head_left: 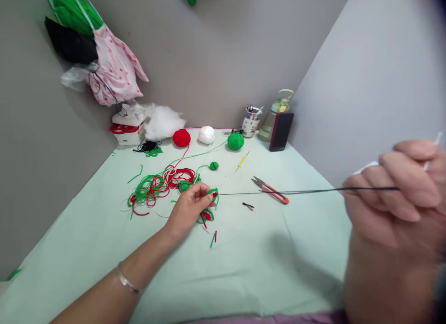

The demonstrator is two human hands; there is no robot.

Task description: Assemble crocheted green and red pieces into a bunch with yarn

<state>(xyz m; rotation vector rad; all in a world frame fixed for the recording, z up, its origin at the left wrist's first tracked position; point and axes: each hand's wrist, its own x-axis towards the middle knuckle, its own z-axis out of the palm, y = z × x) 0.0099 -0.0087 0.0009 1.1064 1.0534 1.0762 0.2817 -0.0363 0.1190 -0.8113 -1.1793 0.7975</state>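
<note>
My left hand (190,208) pinches a small crocheted piece (214,192), red with a green rim, between thumb and fingertips. From it a black thread (313,190) runs taut to the right, doubled for most of its length. My right hand (393,208), raised at the right edge and slightly blurred, is closed round the thread's far end. Bits of something white show at that hand, too unclear to name. A second red and green crocheted piece (206,215) lies just below my left fingers. Behind them rests a green crocheted piece (184,186), partly covered.
Orange-handled thread snips (278,196) lie beneath the thread, near a yellow-handled tool (243,162). Tangled red and green yarn (153,187) spreads left. Behind stand red (181,138), white (206,135) and green (235,141) yarn balls, a pen cup (251,124), a bottle (268,124) and a phone (281,132).
</note>
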